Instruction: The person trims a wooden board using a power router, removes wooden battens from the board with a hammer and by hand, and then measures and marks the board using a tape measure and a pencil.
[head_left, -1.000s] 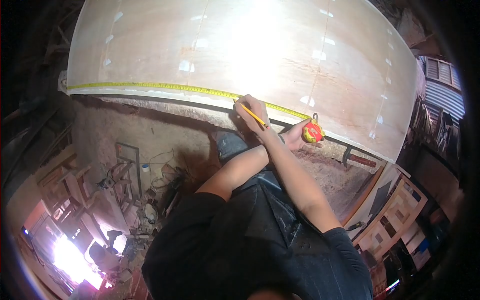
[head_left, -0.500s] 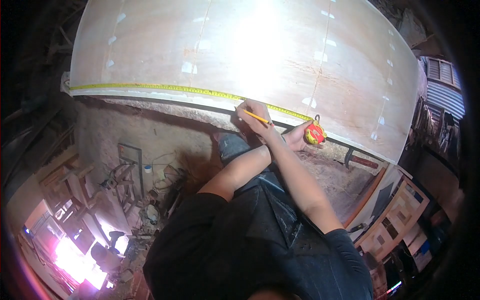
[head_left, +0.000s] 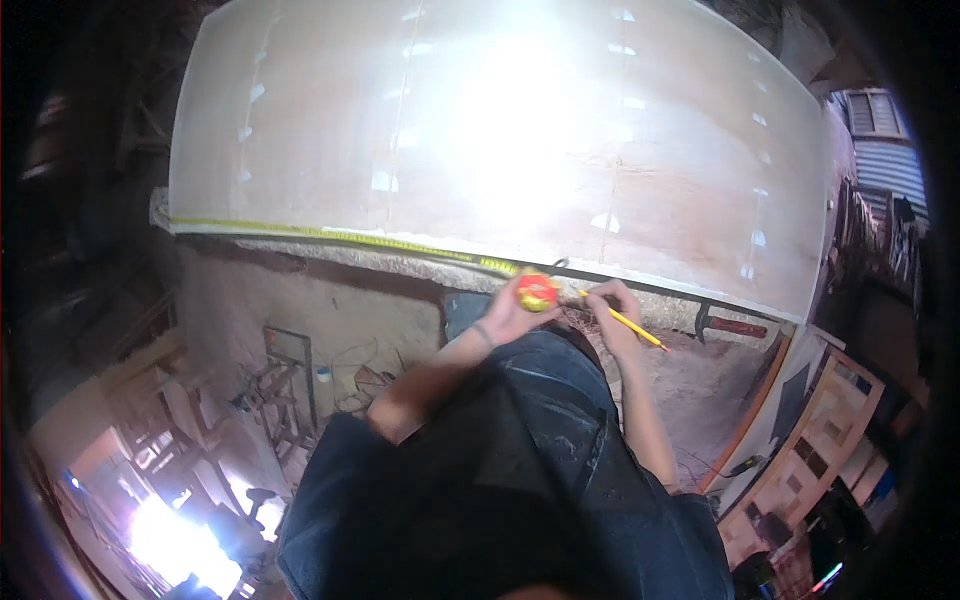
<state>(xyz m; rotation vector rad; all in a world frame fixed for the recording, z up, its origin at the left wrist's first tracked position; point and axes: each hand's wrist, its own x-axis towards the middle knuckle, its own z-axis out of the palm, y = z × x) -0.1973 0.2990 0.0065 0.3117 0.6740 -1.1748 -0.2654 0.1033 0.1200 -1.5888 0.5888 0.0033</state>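
In my left hand is a red and yellow tape measure, held just below the front edge of a large pale board. Its yellow blade runs from the case leftward along that edge to the board's left corner. My right hand grips a yellow pencil between its fingers, close to the right of the tape measure. Small white patches and thin lines mark the board's surface.
Right of my hands, a hammer with a reddish handle lies below the board's edge. A wooden panel with square cutouts leans at the lower right. A frame and clutter stand on the left floor.
My crossed arms have uncrossed. My left hand has brought the tape measure leftward, shortening the blade that is out, and my right hand with the pencil has moved right, away from the board's edge.
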